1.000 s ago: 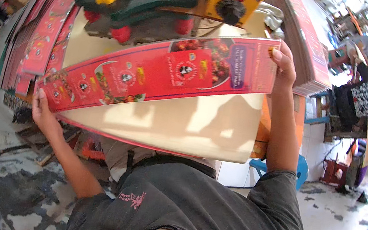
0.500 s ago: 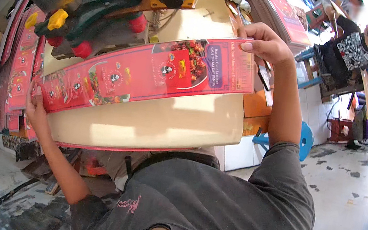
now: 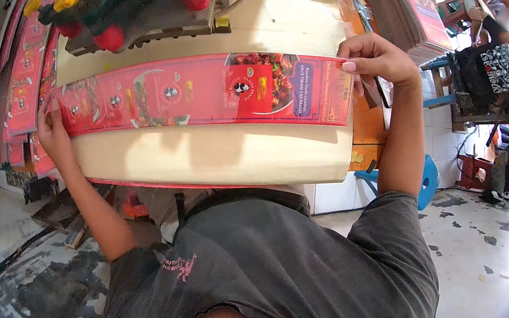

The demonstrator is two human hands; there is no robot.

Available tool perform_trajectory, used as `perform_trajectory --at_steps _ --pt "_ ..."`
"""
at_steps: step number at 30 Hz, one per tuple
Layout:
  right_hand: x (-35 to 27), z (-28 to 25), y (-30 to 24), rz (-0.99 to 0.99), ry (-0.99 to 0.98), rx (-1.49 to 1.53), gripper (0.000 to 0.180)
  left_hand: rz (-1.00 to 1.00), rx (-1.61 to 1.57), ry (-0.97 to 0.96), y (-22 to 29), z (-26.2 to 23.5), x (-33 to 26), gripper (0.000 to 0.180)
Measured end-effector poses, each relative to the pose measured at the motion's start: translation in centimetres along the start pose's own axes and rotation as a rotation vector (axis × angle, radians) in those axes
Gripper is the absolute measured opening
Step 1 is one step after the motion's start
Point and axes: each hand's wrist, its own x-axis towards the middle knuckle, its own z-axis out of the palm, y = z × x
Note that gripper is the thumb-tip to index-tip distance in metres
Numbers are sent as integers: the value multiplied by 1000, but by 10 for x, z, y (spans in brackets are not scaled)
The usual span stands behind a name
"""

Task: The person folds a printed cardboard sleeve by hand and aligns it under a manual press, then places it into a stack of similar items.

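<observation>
A long red plastic strip (image 3: 201,94), printed with food pictures and round logos, stretches between my two hands over a cream-coloured padded board (image 3: 221,160). My right hand (image 3: 379,62) pinches its upper right corner between thumb and fingers. At the far left end, my left hand (image 3: 54,130) grips the strip's edge, with part of the fingers hidden. Just beyond the strip's upper edge stands a dark green machine (image 3: 133,0) with yellow knobs and red round feet.
Stacks of red printed sheets (image 3: 25,83) stand at the left; another stack (image 3: 417,15) is at the far right. A blue stool (image 3: 428,182) is beside the orange wooden table (image 3: 366,127). Farther right, a person (image 3: 480,18) is near a cluttered bench. The floor (image 3: 471,260) has worn patches.
The strip now lies a little lower and flatter against the padded board, still held at both ends. The view has shifted, so the machine sits higher in the picture.
</observation>
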Motion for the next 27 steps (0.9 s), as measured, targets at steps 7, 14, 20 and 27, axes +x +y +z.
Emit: perform_trajectory --at_steps 7,14,20,27 --pt "5 -1 1 36 49 -74 23 -37 -85 40 -14 -3 2 40" --pt "1 -8 0 -5 53 -186 35 3 8 13 -6 -2 3 42" --pt "-6 -8 -4 -131 62 -165 50 63 41 33 0 0 2 40" --pt "-6 -8 -3 -213 98 -179 45 93 21 38 16 5 -5 36"
